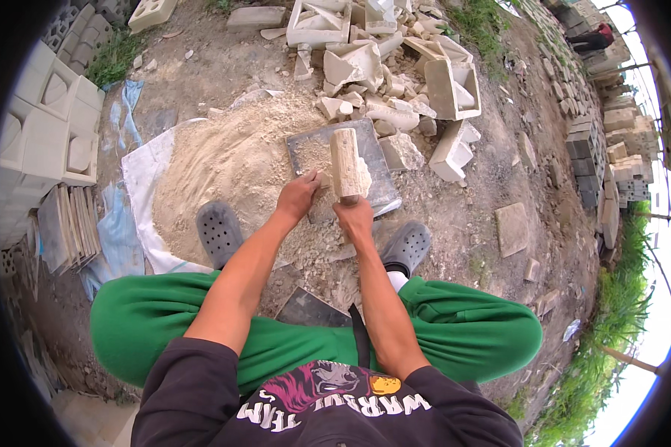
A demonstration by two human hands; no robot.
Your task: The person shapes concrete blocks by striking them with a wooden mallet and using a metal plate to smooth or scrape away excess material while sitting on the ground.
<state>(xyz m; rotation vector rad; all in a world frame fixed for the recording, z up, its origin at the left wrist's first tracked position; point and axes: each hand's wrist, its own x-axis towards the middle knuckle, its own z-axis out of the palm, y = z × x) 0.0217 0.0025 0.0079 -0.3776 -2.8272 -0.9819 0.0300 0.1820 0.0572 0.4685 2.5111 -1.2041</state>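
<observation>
My right hand (pixel 356 217) is closed round the short handle of a wooden mallet (pixel 344 160), its pale, dusty head pointing away from me. Below the mallet lies a dark square slab (pixel 382 186) dusted with crushed material; a pale lump shows beside the mallet head. My left hand (pixel 300 195) rests at the slab's near left edge, fingers drawn together; whatever is in them is too small to tell. Left of the slab, a heap of sandy powder (pixel 224 153) covers a white sheet (pixel 143 175).
Broken cream blocks (pixel 354 67) pile up beyond the slab. Pale molded blocks (pixel 48 127) and leaning thin boards (pixel 71 223) stand at left. My grey clogs (pixel 220 232) flank the work spot. Grey blocks (pixel 585 153) are stacked at right; a person (pixel 593 37) is far off there.
</observation>
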